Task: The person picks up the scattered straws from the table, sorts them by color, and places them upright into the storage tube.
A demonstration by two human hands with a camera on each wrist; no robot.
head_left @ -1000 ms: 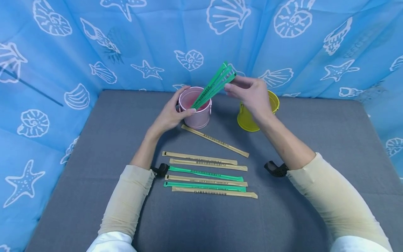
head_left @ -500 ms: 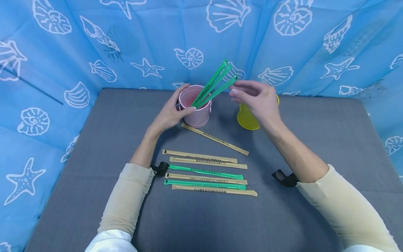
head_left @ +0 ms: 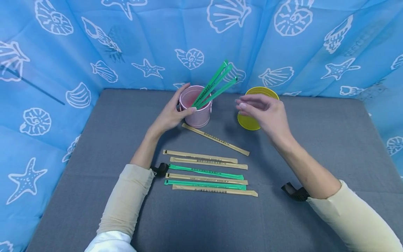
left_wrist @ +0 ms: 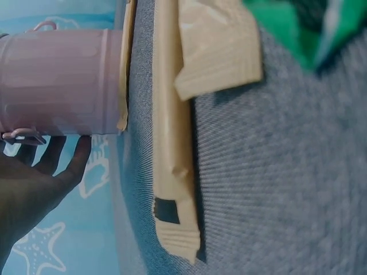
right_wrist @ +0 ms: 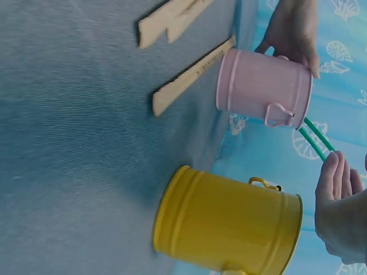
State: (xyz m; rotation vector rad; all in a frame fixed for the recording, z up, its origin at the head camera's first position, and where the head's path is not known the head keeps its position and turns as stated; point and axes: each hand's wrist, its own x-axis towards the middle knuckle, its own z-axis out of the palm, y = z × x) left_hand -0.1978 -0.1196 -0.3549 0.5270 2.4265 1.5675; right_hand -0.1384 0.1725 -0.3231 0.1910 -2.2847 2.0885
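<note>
My left hand (head_left: 171, 113) holds the small pink bucket (head_left: 197, 118), its thumb over the front rim and its fingers round the left side. Several green wrapped straws (head_left: 212, 83) stand in that bucket, leaning right with their upper ends fanned out. To the right of their tips, my right hand (head_left: 267, 113) hovers with loosely bent fingers and nothing between them. It partly covers the yellow bucket (head_left: 248, 123) in the head view. In the right wrist view the yellow bucket (right_wrist: 229, 217) shows whole-sided beside the pink bucket (right_wrist: 264, 89).
A tan wrapped straw (head_left: 215, 139) lies slanted in front of the pink bucket. Nearer, tan straws and two green straws (head_left: 206, 172) lie in a rough row on the grey cloth (head_left: 201, 224). A blue shell-print curtain (head_left: 141, 35) hangs behind and at both sides.
My right hand has let go of the green straws and moved right and down, toward the yellow bucket. One straw now leans apart from the others. The left hand stays on the pink bucket.
</note>
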